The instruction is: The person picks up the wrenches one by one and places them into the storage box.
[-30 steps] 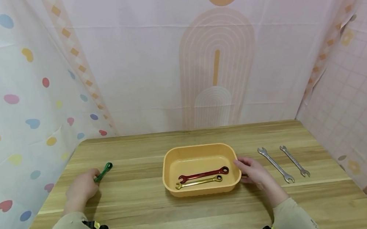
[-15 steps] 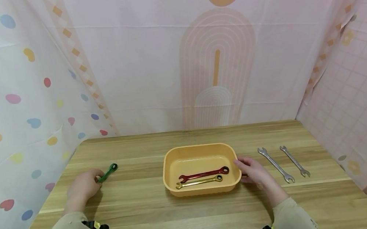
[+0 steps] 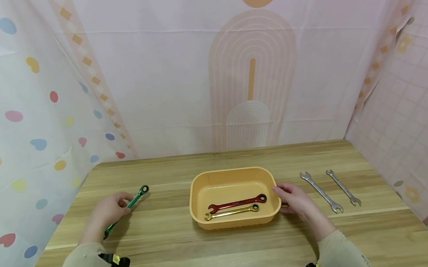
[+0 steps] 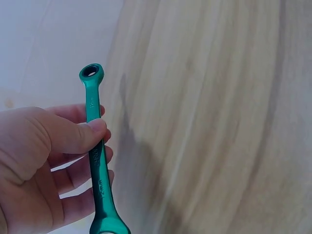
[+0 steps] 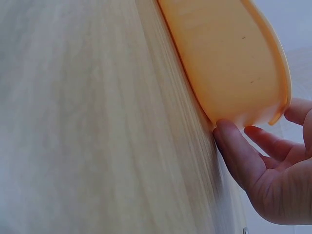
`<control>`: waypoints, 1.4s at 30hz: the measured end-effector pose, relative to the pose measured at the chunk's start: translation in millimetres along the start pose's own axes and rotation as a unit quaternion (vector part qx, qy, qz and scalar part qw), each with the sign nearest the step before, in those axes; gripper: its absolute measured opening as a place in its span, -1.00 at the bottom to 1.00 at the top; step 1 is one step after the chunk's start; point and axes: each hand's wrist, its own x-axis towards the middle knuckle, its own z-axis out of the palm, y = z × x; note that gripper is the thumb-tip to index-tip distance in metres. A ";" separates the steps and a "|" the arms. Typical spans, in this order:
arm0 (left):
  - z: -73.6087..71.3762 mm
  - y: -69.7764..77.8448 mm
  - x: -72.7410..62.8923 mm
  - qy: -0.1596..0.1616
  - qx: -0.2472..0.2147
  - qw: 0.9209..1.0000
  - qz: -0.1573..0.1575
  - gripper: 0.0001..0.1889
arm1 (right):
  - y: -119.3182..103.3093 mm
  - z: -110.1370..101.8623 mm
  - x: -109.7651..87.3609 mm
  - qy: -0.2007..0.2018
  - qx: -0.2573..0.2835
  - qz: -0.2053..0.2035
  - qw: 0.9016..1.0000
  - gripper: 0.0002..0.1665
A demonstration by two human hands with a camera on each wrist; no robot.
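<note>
My left hand (image 3: 110,211) holds a green ratcheting combination wrench (image 3: 138,197) above the left part of the table. In the left wrist view the thumb lies across the green shaft and the fingers are behind it. Its ring end points up and away; the open end is partly cut off there. My right hand (image 3: 295,201) holds the right end of a yellow plastic bin (image 3: 236,223), with one digit at the rim and others against the lower outer wall in the right wrist view. A red wrench (image 3: 238,203) and a gold wrench (image 3: 232,212) lie inside the bin.
Two silver open-end wrenches (image 3: 321,192) lie on the wooden table (image 3: 210,258) to the right of my right hand. Patterned curtains (image 3: 163,91) hang behind the table and at both sides. Each wrist carries a small black camera (image 3: 120,265).
My left hand has moved a little to the right with the green wrench, and more of the wrench now shows on both sides of the fingers. My right hand and the bin stay put.
</note>
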 end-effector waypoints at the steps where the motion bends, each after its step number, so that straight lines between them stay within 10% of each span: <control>1: -0.2 1.8 0.5 -0.001 -0.003 1.000 0.000 -0.72 | 0.0 -0.1 0.0 0.001 0.000 0.000 1.000 -0.40; 18: 1.2 44.3 8.3 0.022 -0.046 0.997 0.052 -0.73 | 2.4 -0.6 0.8 0.003 0.002 0.000 1.000 -0.40; 42: -4.2 85.0 28.6 -0.007 -0.118 0.992 0.048 -0.67 | 2.6 -2.3 1.0 -0.012 0.014 -0.013 1.000 -0.35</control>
